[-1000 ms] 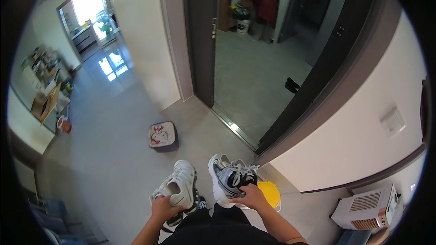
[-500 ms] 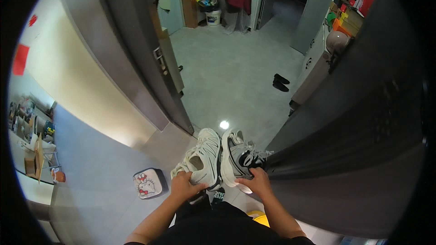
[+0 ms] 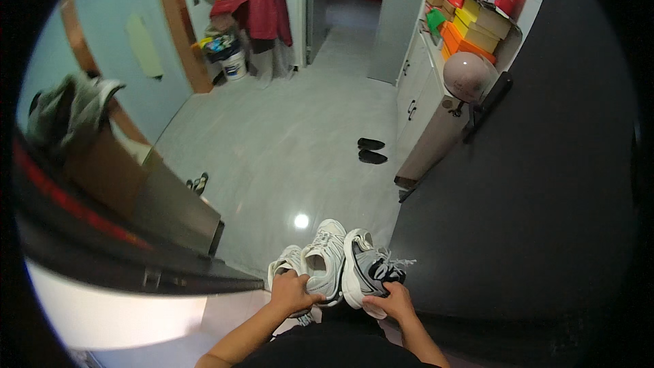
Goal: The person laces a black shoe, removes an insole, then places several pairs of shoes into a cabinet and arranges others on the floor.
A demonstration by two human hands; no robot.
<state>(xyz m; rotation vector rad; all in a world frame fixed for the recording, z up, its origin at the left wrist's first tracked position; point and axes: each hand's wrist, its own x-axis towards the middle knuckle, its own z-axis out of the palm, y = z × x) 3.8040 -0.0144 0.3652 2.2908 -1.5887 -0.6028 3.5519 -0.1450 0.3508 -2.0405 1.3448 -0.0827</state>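
My left hand (image 3: 291,293) is closed on a pair of white sneakers, with its thumb along the heel of the inner white sneaker (image 3: 327,245). The outer white sneaker (image 3: 287,259) sits against it on the left, partly hidden by my fingers. Close by on the right, my right hand (image 3: 393,302) grips a grey-and-white sneaker (image 3: 361,262) by its heel end. That one is tilted, its pale sole facing the white pair and its laces hanging to the right. Whether a second grey sneaker is in that hand cannot be seen.
A dark door (image 3: 504,232) stands along my right, and a door frame (image 3: 177,276) is close on the left. Beyond lies a grey floor with black slippers (image 3: 372,150). A white cabinet (image 3: 422,105) carries a helmet (image 3: 469,76) and several boxes. A bucket (image 3: 234,67) stands at the back.
I have moved forward into the doorway and the view has turned right. The slippers and cabinet appear nearer and further left. The small bag on the floor has left view. Both hands keep their sneakers.
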